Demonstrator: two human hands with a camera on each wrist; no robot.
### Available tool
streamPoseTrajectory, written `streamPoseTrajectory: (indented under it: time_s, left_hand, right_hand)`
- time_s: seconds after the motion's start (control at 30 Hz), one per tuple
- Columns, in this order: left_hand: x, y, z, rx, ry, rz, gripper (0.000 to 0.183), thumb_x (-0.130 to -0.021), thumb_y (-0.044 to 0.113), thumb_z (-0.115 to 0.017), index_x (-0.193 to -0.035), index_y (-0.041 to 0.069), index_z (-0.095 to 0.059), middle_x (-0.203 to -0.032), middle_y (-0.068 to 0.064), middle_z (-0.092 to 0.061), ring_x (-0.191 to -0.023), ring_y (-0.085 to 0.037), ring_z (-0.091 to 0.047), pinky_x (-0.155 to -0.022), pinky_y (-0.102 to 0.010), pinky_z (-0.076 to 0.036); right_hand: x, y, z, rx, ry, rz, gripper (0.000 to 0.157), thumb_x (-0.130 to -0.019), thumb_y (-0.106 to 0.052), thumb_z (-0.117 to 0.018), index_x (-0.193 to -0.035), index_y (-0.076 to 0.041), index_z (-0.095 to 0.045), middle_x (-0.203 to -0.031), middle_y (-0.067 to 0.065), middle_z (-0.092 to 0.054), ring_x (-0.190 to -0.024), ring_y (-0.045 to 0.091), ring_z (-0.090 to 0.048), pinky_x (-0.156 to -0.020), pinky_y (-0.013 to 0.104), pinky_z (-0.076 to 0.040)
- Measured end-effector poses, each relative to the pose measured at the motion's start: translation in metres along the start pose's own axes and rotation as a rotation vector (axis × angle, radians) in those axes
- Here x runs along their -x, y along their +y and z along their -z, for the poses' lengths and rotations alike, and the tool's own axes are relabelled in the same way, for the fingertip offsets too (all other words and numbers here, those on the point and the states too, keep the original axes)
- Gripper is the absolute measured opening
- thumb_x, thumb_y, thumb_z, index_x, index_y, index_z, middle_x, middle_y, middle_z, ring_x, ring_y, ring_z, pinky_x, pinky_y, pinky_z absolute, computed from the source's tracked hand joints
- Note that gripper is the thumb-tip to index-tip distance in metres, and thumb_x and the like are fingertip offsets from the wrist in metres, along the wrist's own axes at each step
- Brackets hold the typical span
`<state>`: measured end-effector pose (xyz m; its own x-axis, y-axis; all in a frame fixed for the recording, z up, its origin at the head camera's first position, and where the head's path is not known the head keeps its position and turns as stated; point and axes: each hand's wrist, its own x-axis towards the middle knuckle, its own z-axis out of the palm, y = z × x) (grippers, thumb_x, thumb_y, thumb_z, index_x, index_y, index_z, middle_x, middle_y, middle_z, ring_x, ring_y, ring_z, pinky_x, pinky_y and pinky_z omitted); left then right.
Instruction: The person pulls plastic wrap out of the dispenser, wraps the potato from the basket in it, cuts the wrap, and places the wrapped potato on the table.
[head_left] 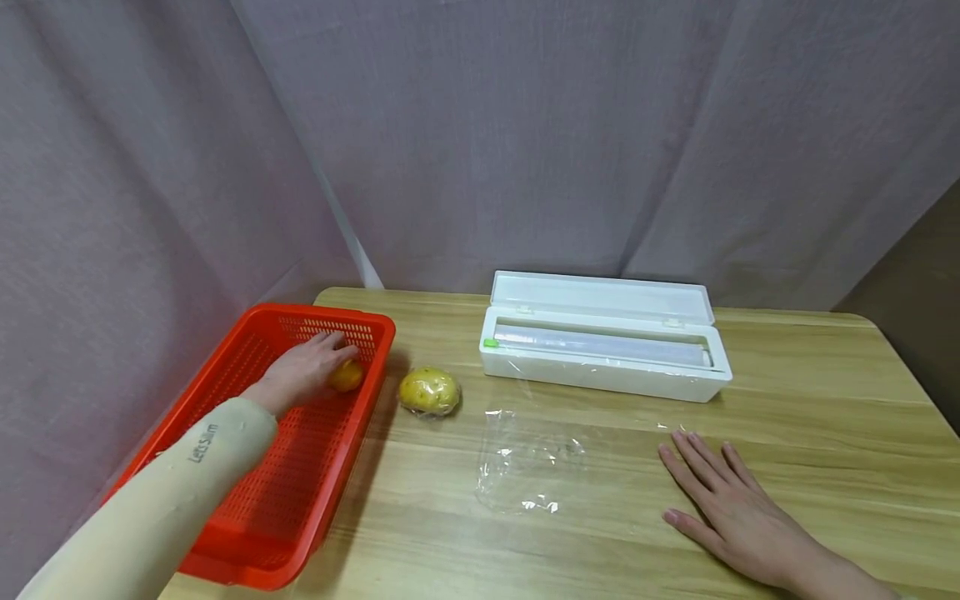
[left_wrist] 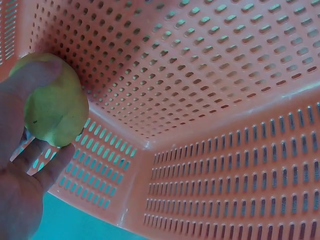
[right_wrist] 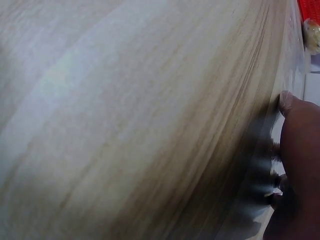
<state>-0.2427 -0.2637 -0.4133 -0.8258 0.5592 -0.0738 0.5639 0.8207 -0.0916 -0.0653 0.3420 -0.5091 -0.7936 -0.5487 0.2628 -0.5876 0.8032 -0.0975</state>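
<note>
Inside the red basket, my left hand [head_left: 303, 371] grips a yellow potato [head_left: 346, 376] near the far right corner. The left wrist view shows the thumb laid across the potato [left_wrist: 57, 100] and the fingers curled under it. My right hand [head_left: 738, 517] rests flat on the table with its fingers spread, at the right end of a clear sheet of cling film [head_left: 532, 462]. A second potato [head_left: 429, 392], wrapped in film, sits on the table just right of the basket.
The red plastic basket [head_left: 311, 533] with slotted walls stands at the table's left side. Behind the film, a white cling film box [head_left: 600, 375] has its lid raised and a roll inside. Grey curtains [head_left: 525, 150] hang behind the wooden table [head_left: 825, 400].
</note>
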Motion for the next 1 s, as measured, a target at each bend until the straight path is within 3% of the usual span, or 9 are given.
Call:
streamPoseTrajectory:
  time_s: [0.2, 0.37, 0.6, 0.73, 1.0]
  left_hand:
    - [0.004, -0.001, 0.004, 0.029, 0.021, 0.021, 0.064, -0.079, 0.011, -0.095, -0.135, 0.004, -0.067, -0.141, -0.031, -0.057, -0.130, -0.051, -0.057, -0.105, -0.063, -0.053]
    - [0.011, -0.002, 0.017, 0.066, 0.051, 0.050, 0.063, -0.077, 0.010, -0.094, -0.135, 0.005, -0.068, -0.139, -0.031, -0.058, -0.128, -0.051, -0.058, -0.102, -0.063, -0.055]
    - [0.021, 0.000, 0.046, 0.094, 0.091, 0.042, 0.059, -0.073, 0.008, -0.095, -0.126, 0.008, -0.070, -0.116, -0.018, -0.061, -0.106, -0.038, -0.062, -0.088, -0.055, -0.061]
    - [0.022, 0.004, 0.066, 0.092, 0.125, 0.001, 0.053, -0.071, 0.007, -0.094, -0.119, 0.010, -0.070, -0.104, -0.011, -0.059, -0.093, -0.031, -0.061, -0.080, -0.049, -0.060]
    - [0.013, 0.019, 0.103, 0.077, 0.165, -0.064, 0.052, -0.073, 0.006, -0.092, -0.120, 0.010, -0.071, -0.105, -0.010, -0.060, -0.092, -0.029, -0.060, -0.076, -0.047, -0.058]
  right_hand:
    - [0.000, 0.000, 0.000, 0.001, -0.013, -0.008, 0.084, -0.100, -0.042, -0.073, -0.165, -0.004, -0.037, -0.177, 0.016, -0.022, -0.165, 0.016, 0.001, -0.130, 0.036, 0.013]
    - [0.000, 0.001, 0.000, 0.000, -0.019, -0.010, 0.084, -0.100, -0.042, -0.073, -0.165, -0.004, -0.037, -0.177, 0.015, -0.020, -0.165, 0.016, 0.002, -0.130, 0.037, 0.014]
    - [0.000, 0.001, 0.000, -0.002, -0.029, -0.015, 0.083, -0.100, -0.042, -0.073, -0.165, -0.005, -0.037, -0.177, 0.015, -0.021, -0.165, 0.014, 0.003, -0.130, 0.036, 0.015]
    - [0.000, 0.001, 0.001, 0.004, -0.027, -0.018, 0.083, -0.100, -0.043, -0.073, -0.165, -0.005, -0.038, -0.176, 0.016, -0.024, -0.165, 0.013, 0.003, -0.130, 0.035, 0.014]
    - [-0.001, 0.001, 0.001, 0.007, -0.030, -0.018, 0.082, -0.100, -0.043, -0.072, -0.165, -0.004, -0.038, -0.176, 0.016, -0.023, -0.165, 0.012, 0.004, -0.130, 0.037, 0.014]
